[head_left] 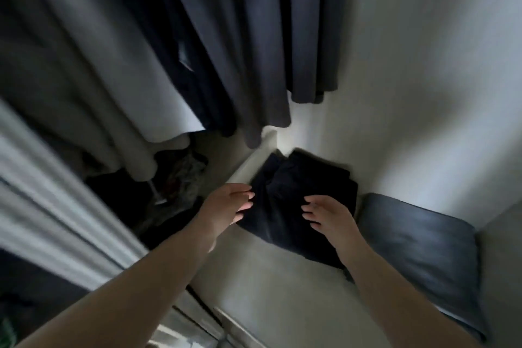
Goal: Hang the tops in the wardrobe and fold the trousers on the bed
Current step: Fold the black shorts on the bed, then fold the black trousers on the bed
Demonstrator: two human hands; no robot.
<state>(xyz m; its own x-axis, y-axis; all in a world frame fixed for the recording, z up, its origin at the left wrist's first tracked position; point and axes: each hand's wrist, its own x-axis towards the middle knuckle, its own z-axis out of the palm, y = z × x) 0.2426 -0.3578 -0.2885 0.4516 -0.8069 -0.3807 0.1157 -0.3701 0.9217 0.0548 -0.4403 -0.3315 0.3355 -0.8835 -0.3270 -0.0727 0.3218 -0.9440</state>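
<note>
The scene is dimly lit and muted, almost drained of colour. The brightest patch is seen just above centre, where pale light falls on the bed (282,285) beside the dark folded trousers (299,200), whose folds are swallowed in black. Soft shadows are cast on the wall (423,65) toward 2 o'clock. Motion blur is smeared across the hanging clothes (231,37) from 10 to 12 o'clock. Lines are bent and stretched by wide-angle distortion toward the edges, most strongly at 8 o'clock.

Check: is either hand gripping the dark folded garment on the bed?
No: the left hand and right hand hover with loosely spread fingers at either edge of the dark folded garment, nothing curled round it.
</note>
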